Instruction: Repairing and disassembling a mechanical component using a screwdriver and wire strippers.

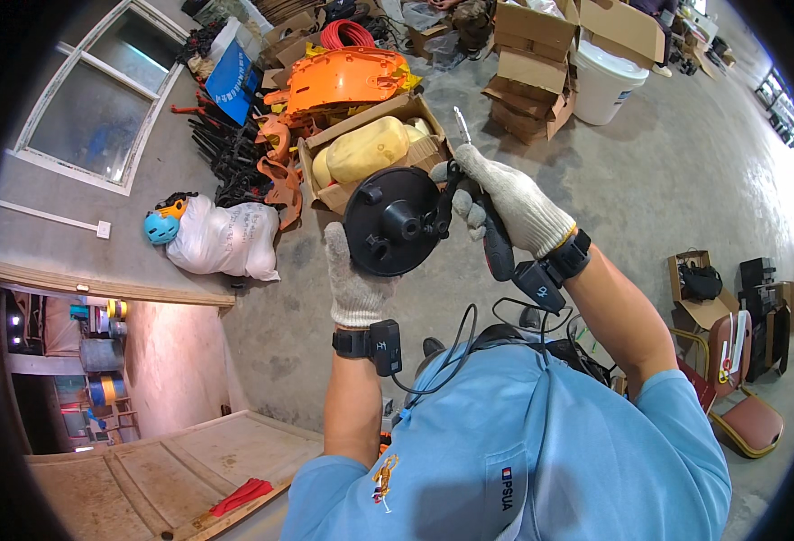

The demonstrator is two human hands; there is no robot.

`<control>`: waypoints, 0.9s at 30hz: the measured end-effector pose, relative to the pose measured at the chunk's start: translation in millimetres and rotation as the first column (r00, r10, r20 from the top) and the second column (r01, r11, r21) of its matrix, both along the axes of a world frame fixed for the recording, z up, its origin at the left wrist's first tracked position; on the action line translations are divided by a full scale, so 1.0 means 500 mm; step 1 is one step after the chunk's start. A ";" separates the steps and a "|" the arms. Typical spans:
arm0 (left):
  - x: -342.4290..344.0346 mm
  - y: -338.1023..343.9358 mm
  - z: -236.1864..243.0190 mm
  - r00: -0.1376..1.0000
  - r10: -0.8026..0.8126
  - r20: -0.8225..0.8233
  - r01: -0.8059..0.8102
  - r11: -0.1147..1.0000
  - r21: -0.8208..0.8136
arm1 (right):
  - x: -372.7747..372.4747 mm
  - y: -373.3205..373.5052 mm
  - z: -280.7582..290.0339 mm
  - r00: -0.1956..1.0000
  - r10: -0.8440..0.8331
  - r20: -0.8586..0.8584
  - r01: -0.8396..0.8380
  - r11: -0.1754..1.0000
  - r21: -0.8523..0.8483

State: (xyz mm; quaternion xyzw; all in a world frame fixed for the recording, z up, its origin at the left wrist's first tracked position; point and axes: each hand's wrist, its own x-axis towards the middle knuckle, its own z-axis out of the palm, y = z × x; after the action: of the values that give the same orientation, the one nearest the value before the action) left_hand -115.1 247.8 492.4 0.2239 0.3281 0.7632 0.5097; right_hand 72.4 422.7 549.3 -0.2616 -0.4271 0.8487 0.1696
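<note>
My left hand (pixel 352 279), in a pale knitted glove, grips the left edge of a black round plate (pixel 383 216) with a central hub. My right hand (pixel 514 198), also gloved, is closed on a hand tool with a black-grey handle (pixel 499 252); a thin silver shaft (pixel 462 124) sticks up beyond the fingers. A black jointed fitting (pixel 442 207) at the plate's right side lies against or beside my right fingers; exact contact is unclear. Both wrists carry strapped black devices with cables.
An open carton (pixel 320 158) of yellow items, orange plastic shells (pixel 343 77), a white sack (pixel 216 234), stacked cartons (pixel 527 45) and a white bucket (pixel 604 90) stand ahead. A doorway and wooden board (pixel 135 451) are lower left, chairs (pixel 744 424) right. Another person (pixel 464 18) is at the back.
</note>
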 end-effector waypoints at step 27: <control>-0.001 0.022 -0.021 0.989 0.057 -0.138 -0.059 0.998 -0.010 | -0.012 -0.008 -0.009 0.993 -0.062 0.099 0.042 0.981 0.188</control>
State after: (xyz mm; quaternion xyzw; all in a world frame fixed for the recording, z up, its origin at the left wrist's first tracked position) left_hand -115.5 259.0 481.6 0.2626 0.3743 0.7581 0.4650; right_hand 66.6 418.6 544.6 -0.2999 -0.5058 0.7856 0.1927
